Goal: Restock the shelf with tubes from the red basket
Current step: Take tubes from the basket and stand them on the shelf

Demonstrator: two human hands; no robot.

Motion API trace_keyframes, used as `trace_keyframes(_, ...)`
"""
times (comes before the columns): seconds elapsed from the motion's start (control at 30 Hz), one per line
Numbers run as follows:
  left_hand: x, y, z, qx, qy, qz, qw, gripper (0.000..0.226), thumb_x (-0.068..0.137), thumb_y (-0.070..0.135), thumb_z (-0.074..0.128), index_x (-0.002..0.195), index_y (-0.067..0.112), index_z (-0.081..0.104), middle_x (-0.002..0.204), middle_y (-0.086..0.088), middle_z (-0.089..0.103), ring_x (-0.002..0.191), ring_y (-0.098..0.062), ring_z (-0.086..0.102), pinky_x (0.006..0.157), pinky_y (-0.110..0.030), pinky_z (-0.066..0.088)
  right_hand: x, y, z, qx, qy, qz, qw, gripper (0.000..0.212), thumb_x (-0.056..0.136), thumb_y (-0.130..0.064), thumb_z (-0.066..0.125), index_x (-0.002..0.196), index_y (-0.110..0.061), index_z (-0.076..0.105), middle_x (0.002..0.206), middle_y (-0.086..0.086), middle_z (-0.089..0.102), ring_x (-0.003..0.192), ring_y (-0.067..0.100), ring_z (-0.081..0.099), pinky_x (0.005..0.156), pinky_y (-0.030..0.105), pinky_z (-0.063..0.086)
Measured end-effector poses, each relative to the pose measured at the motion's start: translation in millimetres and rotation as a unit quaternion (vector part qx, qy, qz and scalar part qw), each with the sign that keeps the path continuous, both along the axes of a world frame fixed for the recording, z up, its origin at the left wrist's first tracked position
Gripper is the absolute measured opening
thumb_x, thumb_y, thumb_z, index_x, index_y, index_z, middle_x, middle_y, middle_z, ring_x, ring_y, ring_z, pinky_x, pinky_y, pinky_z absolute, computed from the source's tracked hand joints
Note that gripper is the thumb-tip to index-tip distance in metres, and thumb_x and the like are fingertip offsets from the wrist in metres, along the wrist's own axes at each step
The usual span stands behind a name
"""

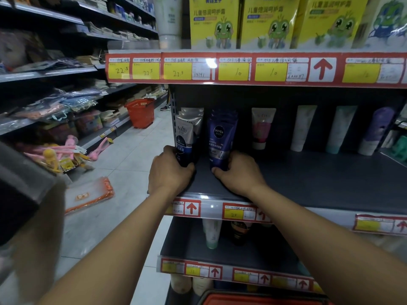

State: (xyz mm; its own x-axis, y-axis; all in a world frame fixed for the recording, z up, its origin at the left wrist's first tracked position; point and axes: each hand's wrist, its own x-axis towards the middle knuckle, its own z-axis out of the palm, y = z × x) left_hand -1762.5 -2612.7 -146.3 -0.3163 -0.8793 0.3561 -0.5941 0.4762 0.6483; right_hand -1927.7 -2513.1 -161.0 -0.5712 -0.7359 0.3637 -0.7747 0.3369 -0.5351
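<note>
Your left hand (170, 170) grips the silver Softto tube (185, 137) at the shelf's (308, 179) left end; your right hand (239, 172) grips the glossy blue Nivea tube (222, 137) just beside it; square both upright on their caps (soft plastic); the red basket (259, 299) sits below.
</note>
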Motion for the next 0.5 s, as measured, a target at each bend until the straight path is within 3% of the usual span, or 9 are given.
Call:
trace_keyframes(0.4,-0.7,-2.4,-2.0,0.001,0.001,0.005,1.000,0.065,0.079,0.045,0.077,0.132,0.015,0.054,0.119,-0.008,0.070,0.113,-0.031,0.062,0.085,-0.036,0.051,1.8,1.2,1.7,-0.001,-0.001,-0.010,1.000,0.049,0.075,-0.057,0.075,0.109,-0.023,0.066,0.104,0.000,0.068,0.094,0.022,0.066,0.072,0.028,0.048)
trace_keyframes(0.5,0.7,-0.9,-1.0,0.005,0.019,0.007,1.000,0.065,0.075,0.044,0.077,0.129,0.015,0.054,0.116,-0.006,0.069,0.115,-0.031,0.060,0.087,-0.037,0.051,4.6,6.1,6.1,-0.012,-0.003,-0.017,1.000,0.045,0.076,-0.056,0.076,0.104,-0.023,0.066,0.099,-0.002,0.067,0.089,0.020,0.065,0.065,0.026,0.044)
